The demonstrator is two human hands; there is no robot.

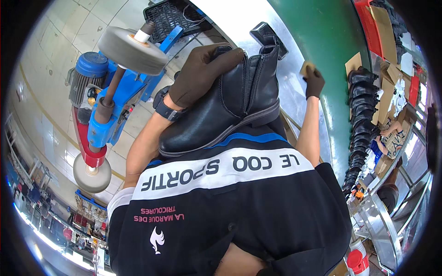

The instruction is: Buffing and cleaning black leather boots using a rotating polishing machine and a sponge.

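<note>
My left hand (195,76), in a dark brown glove, grips a black ankle boot (202,124) by the upper edge of its shaft. The thumb presses along the outside near the top of the side zip. The boot lies close against my body, toe to the left, and its zip (250,87) faces up. Off to the right, apart from the boot, my right hand (315,83) wears the same kind of glove. Its fingers close on a small yellowish-tan block (306,68), perhaps a sponge, over the border of the metal tabletop and green surface.
At left stands a blue buffing machine (99,124) with a large grey wheel (131,50) and a paler one (92,174). A black crate (170,20) sits behind it. Beyond the boot is a black object (269,37). Several black boots (361,119) line the green surface (338,60).
</note>
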